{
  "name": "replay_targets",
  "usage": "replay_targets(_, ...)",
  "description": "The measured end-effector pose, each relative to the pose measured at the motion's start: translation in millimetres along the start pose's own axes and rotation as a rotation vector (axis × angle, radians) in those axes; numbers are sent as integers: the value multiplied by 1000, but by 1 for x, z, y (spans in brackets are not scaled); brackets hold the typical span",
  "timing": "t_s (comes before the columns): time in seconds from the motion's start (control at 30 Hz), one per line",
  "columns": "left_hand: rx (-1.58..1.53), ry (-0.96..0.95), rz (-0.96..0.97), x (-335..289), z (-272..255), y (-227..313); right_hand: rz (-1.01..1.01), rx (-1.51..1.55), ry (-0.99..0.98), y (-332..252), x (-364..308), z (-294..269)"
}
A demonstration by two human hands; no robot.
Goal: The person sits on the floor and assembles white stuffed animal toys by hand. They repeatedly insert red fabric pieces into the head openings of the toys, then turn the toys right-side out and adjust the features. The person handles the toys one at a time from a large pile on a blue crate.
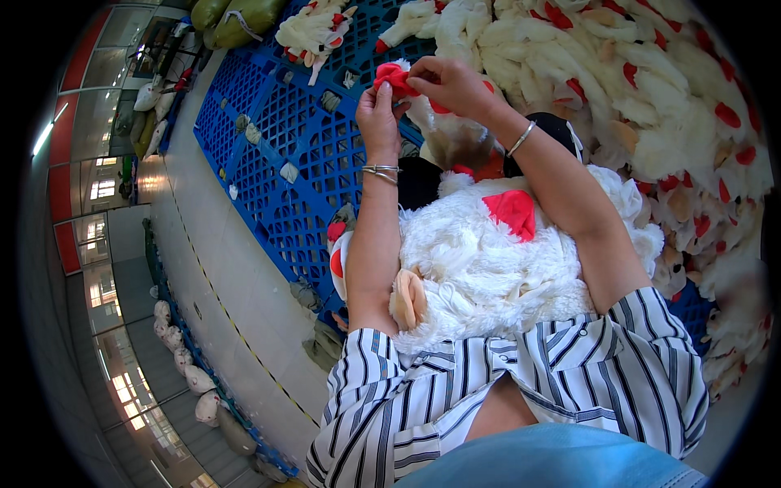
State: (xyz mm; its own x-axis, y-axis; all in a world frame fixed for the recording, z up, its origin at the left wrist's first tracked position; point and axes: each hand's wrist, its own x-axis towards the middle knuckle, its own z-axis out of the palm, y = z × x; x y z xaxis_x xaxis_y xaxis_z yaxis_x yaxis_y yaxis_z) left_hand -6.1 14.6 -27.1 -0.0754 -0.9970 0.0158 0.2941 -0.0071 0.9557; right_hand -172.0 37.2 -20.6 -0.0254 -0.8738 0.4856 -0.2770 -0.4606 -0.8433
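White plush toy (488, 268) lay soft, light at centre; both hands, left hand (378, 118) and right hand (451, 83), pinched its floppy red piece (393, 76) near the top.

Toy pile (651, 106) right of pallets (277, 163), more toys (480, 268) on lap.

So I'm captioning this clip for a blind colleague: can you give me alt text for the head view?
Both hands, left hand and right hand, pinch a small red fabric piece on a white plush toy, above more white plush toys piled in the person's lap. A large heap of white-and-red plush toys lies to the right on blue plastic pallets.
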Motion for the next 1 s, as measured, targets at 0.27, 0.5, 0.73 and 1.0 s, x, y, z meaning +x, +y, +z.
replay_targets(0.27, 148, -28, 49, -8, 9, 1, -5, -340, -8, -2, -3, 7)
replay_targets(0.5, 359, -104, 190, -4, 3, -6, -15, -256, -20, 4, -4, 5)
replay_targets(0.73, 203, -225, 164, -5, -4, 10, 110, -92, -215, -23, -6, -5)
replay_targets(1.0, 317, -330, -98, -1, -18, 0, -41, -106, -178, -7, -4, -2)
